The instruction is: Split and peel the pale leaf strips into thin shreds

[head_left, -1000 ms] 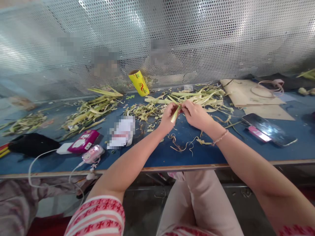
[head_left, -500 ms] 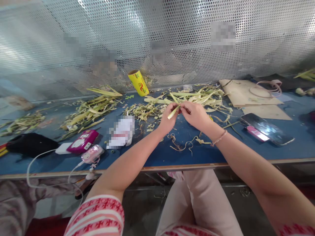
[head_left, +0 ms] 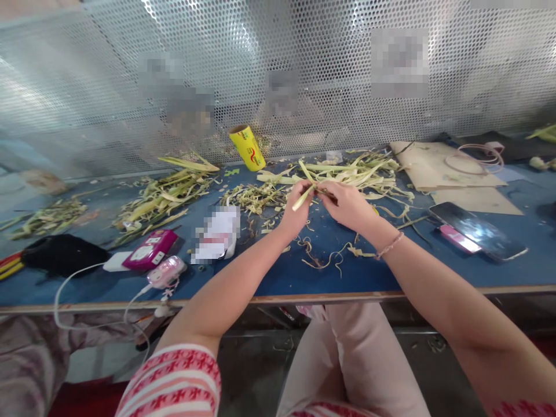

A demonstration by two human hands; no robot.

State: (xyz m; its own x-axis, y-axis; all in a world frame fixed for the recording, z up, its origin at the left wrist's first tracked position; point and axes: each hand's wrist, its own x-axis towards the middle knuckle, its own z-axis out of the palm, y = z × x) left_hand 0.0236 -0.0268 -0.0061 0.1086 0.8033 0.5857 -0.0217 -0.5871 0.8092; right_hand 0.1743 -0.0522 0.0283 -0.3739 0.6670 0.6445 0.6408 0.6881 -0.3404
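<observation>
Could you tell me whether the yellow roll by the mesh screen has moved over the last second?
No. The yellow roll leans against the mesh screen as before.

Bright, even daylight is coming through the perforated metal screen (head_left: 330, 69), flaring white along its top. Glare is showing on the phone (head_left: 478, 229). Shadows on the blue surface (head_left: 282, 272) are staying soft. Wide-angle distortion is bowing the edges; corners are blurring, centre staying sharp.
</observation>
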